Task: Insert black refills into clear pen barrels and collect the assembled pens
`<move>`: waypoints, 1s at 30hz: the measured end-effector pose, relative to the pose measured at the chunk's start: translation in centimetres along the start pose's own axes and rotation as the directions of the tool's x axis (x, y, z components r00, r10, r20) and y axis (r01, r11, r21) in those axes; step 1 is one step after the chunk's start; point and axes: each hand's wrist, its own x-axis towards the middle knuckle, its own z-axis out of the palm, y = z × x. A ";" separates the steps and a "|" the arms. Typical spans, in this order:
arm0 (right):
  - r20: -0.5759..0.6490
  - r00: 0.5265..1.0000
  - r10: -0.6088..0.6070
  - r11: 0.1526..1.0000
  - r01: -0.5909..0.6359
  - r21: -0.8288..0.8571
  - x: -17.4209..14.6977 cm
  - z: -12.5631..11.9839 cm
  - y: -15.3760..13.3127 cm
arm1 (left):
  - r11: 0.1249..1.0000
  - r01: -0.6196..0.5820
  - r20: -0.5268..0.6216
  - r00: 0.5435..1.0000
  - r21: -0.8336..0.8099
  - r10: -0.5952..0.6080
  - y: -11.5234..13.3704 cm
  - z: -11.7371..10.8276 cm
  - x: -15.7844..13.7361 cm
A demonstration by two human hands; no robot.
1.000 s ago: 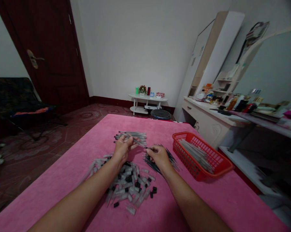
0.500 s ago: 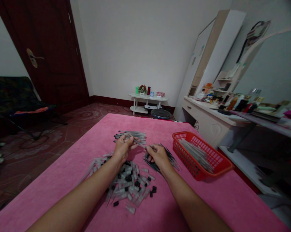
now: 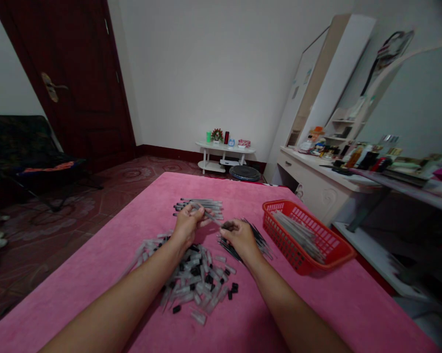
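My left hand [image 3: 187, 224] is closed around a slim grey pen [image 3: 210, 215], which slants down to the right. At the pen's lower end my right hand [image 3: 240, 238] pinches with thumb and fingers; its fingertips partly hide that end. Beneath and beside my right hand spreads a pile of thin dark pen refills [image 3: 259, 240]. Just beyond my left hand lies a row of grey pens [image 3: 202, 202] with dark ends. Nearer to me, partly behind my left forearm, is a heap of clear pen caps [image 3: 186, 289] mixed with small black plugs [image 3: 176, 309].
A red plastic basket [image 3: 309, 267] stands on the right of the pink-covered table [image 3: 133, 230], with long pale translucent tubes [image 3: 298, 230] inside. Beyond the table are a low white stand [image 3: 209, 166] and a cluttered dresser [image 3: 316, 174]. A folding chair [image 3: 26, 147] stands left.
Both hands stay almost in place with the pen between them. The right hand's fingers have shifted slightly at the pen's end; the view has moved very little.
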 end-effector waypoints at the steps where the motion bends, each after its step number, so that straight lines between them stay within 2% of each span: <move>1: -0.001 1.000 0.002 1.000 -0.002 -0.001 0.0 0.0 0.0 | 1.000 -0.001 -0.005 1.000 -0.002 0.001 0.0 0.0 0.0; 5: 0.043 0.999 0.029 0.999 -0.028 -0.030 0.0 0.0 0.1 | 1.000 0.003 -0.002 1.000 -0.002 -0.003 0.1 0.0 -0.1; 11: 0.004 1.000 0.024 0.999 -0.024 -0.023 0.0 0.0 0.0 | 1.000 -0.005 -0.011 1.000 0.008 0.005 0.1 0.1 -0.1; 19: 0.065 0.998 0.017 0.998 -0.014 -0.055 -0.4 0.4 -0.5 | 0.998 0.026 -0.031 0.999 0.058 -0.025 0.7 -0.1 0.1; 30: 0.013 0.999 0.035 0.983 -0.032 -0.183 -0.6 0.5 -0.8 | 0.994 -0.014 -0.048 0.999 0.111 0.020 0.0 -0.4 0.3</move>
